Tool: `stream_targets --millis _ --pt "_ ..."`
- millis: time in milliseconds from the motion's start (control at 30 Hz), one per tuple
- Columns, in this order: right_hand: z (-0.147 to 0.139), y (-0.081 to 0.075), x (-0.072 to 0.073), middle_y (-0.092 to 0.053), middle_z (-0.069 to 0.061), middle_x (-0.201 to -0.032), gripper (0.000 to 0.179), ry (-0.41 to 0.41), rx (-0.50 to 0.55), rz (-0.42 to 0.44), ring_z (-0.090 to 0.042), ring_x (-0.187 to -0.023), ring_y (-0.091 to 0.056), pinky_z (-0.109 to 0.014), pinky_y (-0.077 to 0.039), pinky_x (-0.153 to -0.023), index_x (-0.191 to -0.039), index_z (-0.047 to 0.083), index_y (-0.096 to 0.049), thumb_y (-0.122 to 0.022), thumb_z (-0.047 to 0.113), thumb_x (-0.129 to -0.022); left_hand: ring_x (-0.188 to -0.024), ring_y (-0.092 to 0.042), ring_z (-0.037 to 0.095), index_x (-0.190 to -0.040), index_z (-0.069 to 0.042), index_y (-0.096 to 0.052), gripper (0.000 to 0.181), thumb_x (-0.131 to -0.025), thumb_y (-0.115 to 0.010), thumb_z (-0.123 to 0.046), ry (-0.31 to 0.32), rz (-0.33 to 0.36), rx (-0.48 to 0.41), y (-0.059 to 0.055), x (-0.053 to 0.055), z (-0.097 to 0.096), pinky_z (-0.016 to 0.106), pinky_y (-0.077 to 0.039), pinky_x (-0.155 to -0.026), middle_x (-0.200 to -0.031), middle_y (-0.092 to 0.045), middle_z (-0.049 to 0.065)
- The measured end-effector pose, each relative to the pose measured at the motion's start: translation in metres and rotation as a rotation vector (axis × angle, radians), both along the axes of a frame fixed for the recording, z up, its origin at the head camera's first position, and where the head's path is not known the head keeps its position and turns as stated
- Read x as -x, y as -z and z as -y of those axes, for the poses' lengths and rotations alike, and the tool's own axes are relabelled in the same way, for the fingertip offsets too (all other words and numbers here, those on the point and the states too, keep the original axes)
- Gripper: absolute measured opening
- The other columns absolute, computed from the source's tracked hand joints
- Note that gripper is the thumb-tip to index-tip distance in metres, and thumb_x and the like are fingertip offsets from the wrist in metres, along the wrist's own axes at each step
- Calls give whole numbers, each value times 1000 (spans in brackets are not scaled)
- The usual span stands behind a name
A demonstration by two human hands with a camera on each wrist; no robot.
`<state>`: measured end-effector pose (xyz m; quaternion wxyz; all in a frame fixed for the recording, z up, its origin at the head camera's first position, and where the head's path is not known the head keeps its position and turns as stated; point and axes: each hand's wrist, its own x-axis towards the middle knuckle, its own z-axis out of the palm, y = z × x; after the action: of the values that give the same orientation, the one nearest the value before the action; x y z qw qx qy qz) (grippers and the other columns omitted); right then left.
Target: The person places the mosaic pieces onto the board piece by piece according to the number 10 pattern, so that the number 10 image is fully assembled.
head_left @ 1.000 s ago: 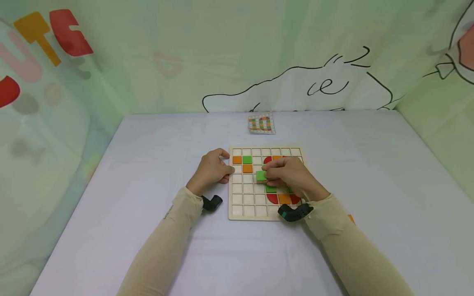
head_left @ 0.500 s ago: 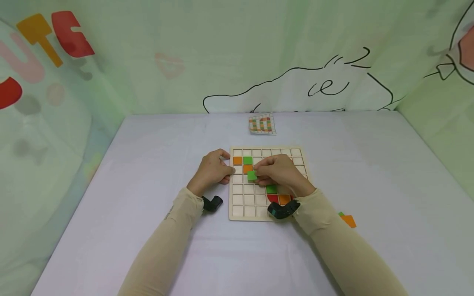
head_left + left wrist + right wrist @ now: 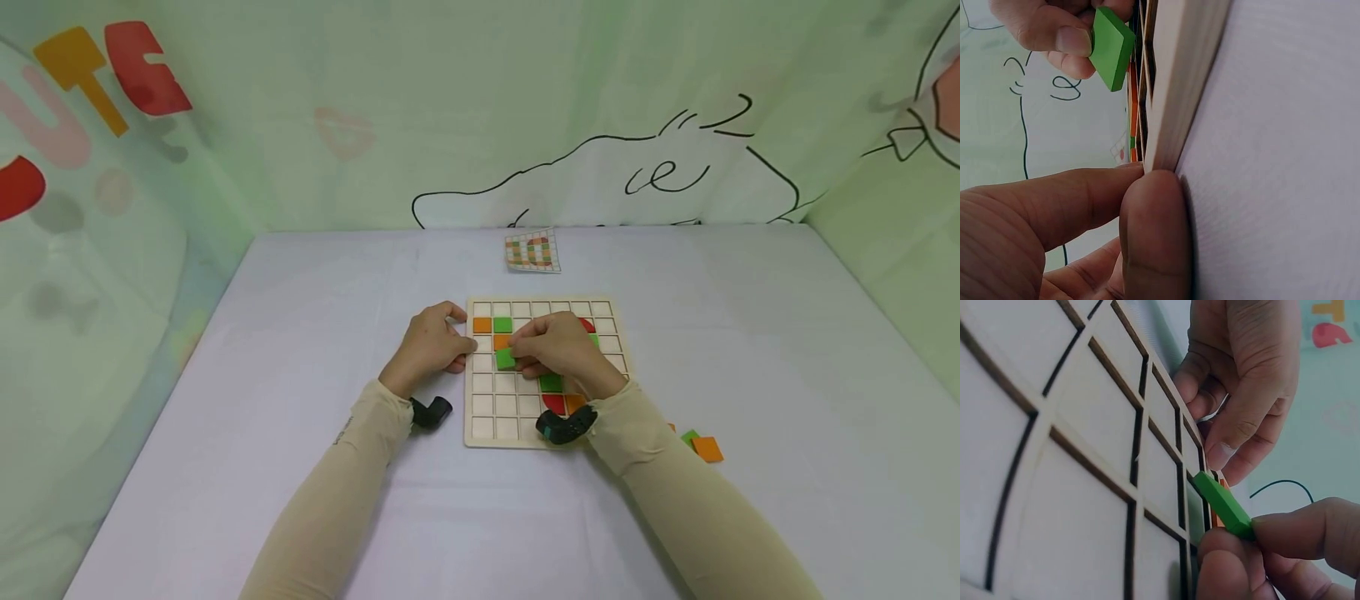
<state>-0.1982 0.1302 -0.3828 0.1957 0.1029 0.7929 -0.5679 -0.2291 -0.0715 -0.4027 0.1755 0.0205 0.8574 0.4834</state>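
Observation:
A wooden grid board [image 3: 483, 429] lies on the table with orange, green and red tiles in some of its square recesses. My left hand [image 3: 427, 342] pinches the board's left edge; in the left wrist view the thumb lies over the rim and a finger is against its side. Between thumb and fingers, my right hand [image 3: 562, 350] pinches a green square tile [image 3: 506, 360], tilted over the board just below an orange tile [image 3: 501, 342]. The right wrist view shows this green tile [image 3: 1225, 506] with one corner close to a recess. Part of the board is hidden under the right hand.
A small printed card [image 3: 532, 252] with a coloured grid pattern lies behind the board. Loose tiles, among them an orange square [image 3: 707, 449] and a green one [image 3: 689, 437], lie right of the board, partly behind the right sleeve. A printed curtain [image 3: 480, 108] surrounds the table.
The right hand has moved left across the board with the green tile, uncovering red and green tiles on the right side and loose tiles beside the sleeve. The left hand stays put.

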Motion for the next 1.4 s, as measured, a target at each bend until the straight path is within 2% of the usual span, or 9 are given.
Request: stream_targets --millis 700,1000,1100,1167,1400 --pt "-1 3 -2 -73 -12 -89 11 13 -1 -27 -15 -70 -69 -25 -62 -67 -103 -5 -72 -72 4 -96 -53 -65 12 -128 -3 -59 41 -91 -77 -5 2 4 -1 -1 1 -1 24 -58 -54 -79 -68 9" --pt "-8 -1 -7 -72 -12 -92 21 4 100 -51 -16 -74 -68 -27 -63 -71 -112 -9 -69 -71 6 -97 -54 -66 12 -129 -2 -60 42 -91 -78 -4 0 -15 5 1 1 0 26 -59 -54 -83 -69 10" --pt "-21 -7 -15 -72 -12 -93 23 -7 95 -98 -17 -76 -68 -27 -62 -73 -112 -8 -69 -71 9 -97 -55 -67 13 -130 -2 -59 43 -91 -77 -5 3 -6 -2 0 1 1 27 -60 -56 -85 -69 11" --pt "-36 -11 -25 -72 -13 -95 24 -13 65 -120 -18 -78 -68 -28 -62 -74 -112 -7 -69 -71 12 -98 -56 -67 13 -131 -2 -59 44 -91 -77 -5 5 5 -10 1 1 0 26 -60 -57 -86 -68 11" --pt "-100 -18 -65 -72 -10 -99 35 9 -162 -106 -21 -83 -65 -30 -60 -71 -120 -3 -69 -71 26 -100 -58 -68 13 -132 -3 -58 45 -92 -77 -5 3 13 -8 -1 0 1 26 -61 -58 -91 -67 13"
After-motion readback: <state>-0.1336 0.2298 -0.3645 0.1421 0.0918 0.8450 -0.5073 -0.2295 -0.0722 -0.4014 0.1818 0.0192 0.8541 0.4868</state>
